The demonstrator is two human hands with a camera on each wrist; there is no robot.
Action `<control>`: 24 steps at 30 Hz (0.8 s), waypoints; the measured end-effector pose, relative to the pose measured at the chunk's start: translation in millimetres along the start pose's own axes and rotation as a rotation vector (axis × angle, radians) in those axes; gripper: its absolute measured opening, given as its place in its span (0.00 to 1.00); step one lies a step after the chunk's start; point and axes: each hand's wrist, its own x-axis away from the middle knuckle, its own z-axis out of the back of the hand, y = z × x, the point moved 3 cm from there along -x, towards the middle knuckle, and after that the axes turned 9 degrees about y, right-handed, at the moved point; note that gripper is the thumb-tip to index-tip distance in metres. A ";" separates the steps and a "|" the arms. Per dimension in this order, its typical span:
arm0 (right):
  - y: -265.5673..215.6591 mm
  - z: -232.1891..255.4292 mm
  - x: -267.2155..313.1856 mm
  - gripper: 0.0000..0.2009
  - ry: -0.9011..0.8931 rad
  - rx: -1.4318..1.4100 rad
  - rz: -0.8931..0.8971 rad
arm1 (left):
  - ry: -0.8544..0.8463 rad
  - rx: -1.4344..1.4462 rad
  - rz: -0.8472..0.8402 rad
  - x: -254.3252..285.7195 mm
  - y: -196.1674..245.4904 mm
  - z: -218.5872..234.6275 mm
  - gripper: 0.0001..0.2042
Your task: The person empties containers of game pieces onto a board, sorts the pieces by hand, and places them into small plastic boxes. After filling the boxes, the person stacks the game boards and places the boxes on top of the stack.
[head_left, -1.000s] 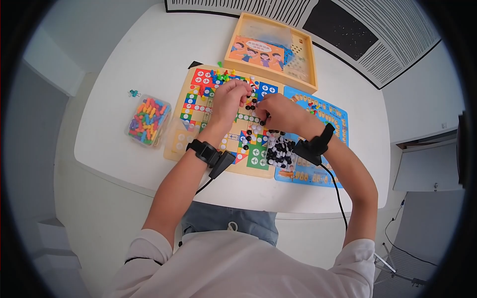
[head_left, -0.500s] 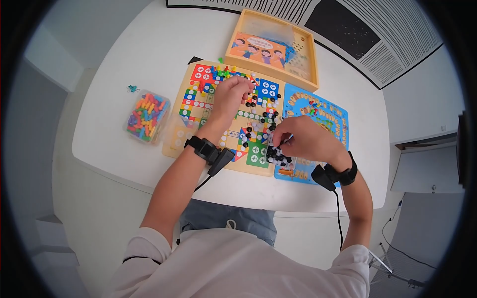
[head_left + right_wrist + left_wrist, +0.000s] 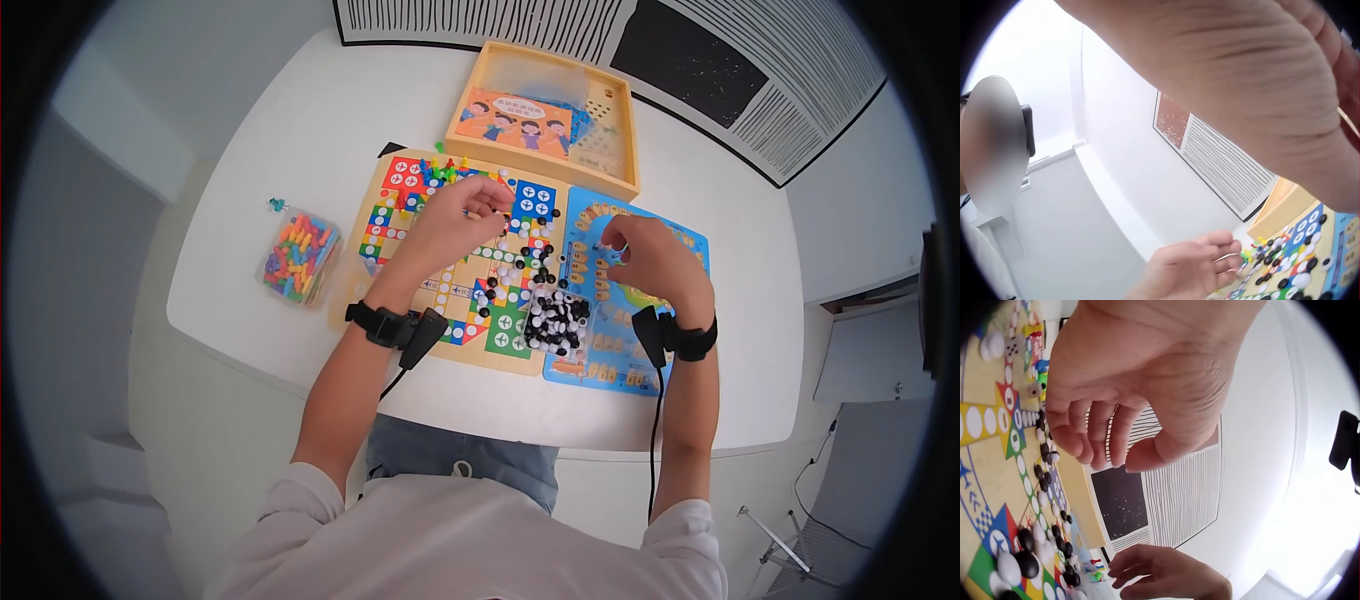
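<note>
My left hand (image 3: pixel 462 222) hovers over the colourful flying-chess board (image 3: pixel 440 352), palm turned inward. In the left wrist view its fingers (image 3: pixel 1121 428) bend loosely beside the thumb, with nothing between them. Off to the right, my right hand (image 3: pixel 652 262) hangs above the blue board (image 3: pixel 600 375), fingers relaxed and apart from the thumb; it holds nothing. A clear box of black and white pieces (image 3: pixel 557 322) stands where the two boards meet. Loose black and white pieces (image 3: pixel 541 252) lie scattered between the hands on the printed board.
Coloured pawns (image 3: pixel 440 172) cluster at the board's far left, and dice (image 3: pixel 1015 347) lie on it. Behind stands a wooden tray (image 3: pixel 632 150) holding an orange booklet (image 3: pixel 515 122). A clear box of bright pegs (image 3: pixel 300 255) sits to the left.
My right hand has moved from the loose pieces, over the clear box, and then right above the blue board. My left hand stays over the printed board, its fingers a little looser.
</note>
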 end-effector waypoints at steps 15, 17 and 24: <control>20.7 -3.0 -19.1 0.20 0.055 -0.045 -0.131 | -0.398 -0.676 -0.137 45.2 12.4 3.2 0.53; 21.9 -8.1 -23.4 0.19 0.033 -0.051 -0.113 | -0.376 -0.698 -0.153 40.3 6.9 1.5 0.52; 25.2 -19.2 -36.6 0.16 0.083 -0.102 -0.055 | -0.315 -0.697 -0.168 23.7 10.3 -8.6 0.40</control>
